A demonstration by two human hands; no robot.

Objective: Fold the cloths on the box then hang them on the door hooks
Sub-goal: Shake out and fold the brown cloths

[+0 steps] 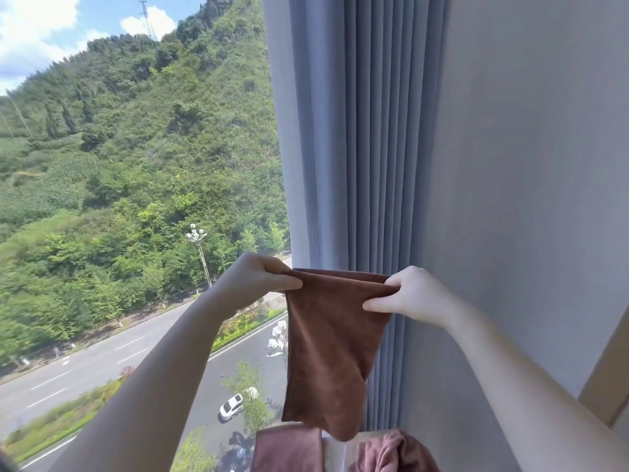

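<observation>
The person holds a brown cloth (335,349) up in the air before the window (136,199) and the grey-blue curtain (360,131). The left hand (258,277) pinches one top corner between thumb and curled fingers (289,285); the right hand (413,294) pinches the other top corner the same way, so the upper edge is drawn fairly taut between them. The cloth appears already doubled, with two layers showing along that upper edge, and it hangs free below, its lower end dangling just above the things at the bottom of the view.

There, a folded reddish cloth (289,451) lies to the left and a crumpled pink cloth (391,453) to the right, on a pale surface that is probably the box (335,453), though little of it shows.

The brown cloth looks light, soft and limp, with a plush nap that should give the fingers a good hold. It will sag wherever unsupported, so corners and edges are the sensible places to hold it. No door hooks are in view.
</observation>
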